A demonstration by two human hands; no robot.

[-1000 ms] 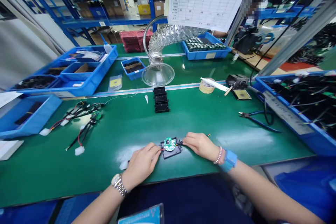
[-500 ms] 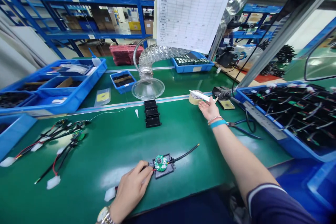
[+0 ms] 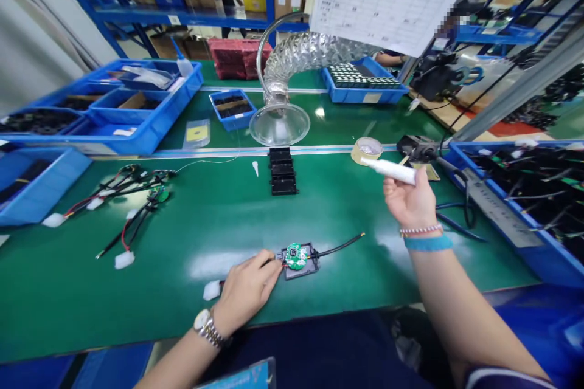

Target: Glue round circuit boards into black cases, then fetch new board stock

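My right hand [image 3: 410, 197] is closed around a white tube with a pointed nozzle [image 3: 392, 170], raised above the bench with the nozzle aimed left. My left hand [image 3: 249, 285] has its fingertips pinched at the left edge of a small black plastic housing [image 3: 301, 268], on the wires there. In that housing sits a round green circuit board [image 3: 296, 256]. A black cable [image 3: 340, 246] with a bare end leaves its right side. A white connector [image 3: 212, 290] shows from under my left hand. Farther back, several black housings [image 3: 283, 171] lie in a column beside a small white cone-shaped tip [image 3: 255, 168].
A tape roll [image 3: 366, 151] lies beyond my right hand, with pliers [image 3: 460, 223] to its right. Wired boards [image 3: 159, 194] lie left. A fume funnel [image 3: 280, 126] hangs over the bench. Blue bins [image 3: 177, 115] stand at both sides.
My right hand has drawn back from beside the tape roll with the white tube, which now shows side-on. My left hand stays at the housing. The camera view has shifted.
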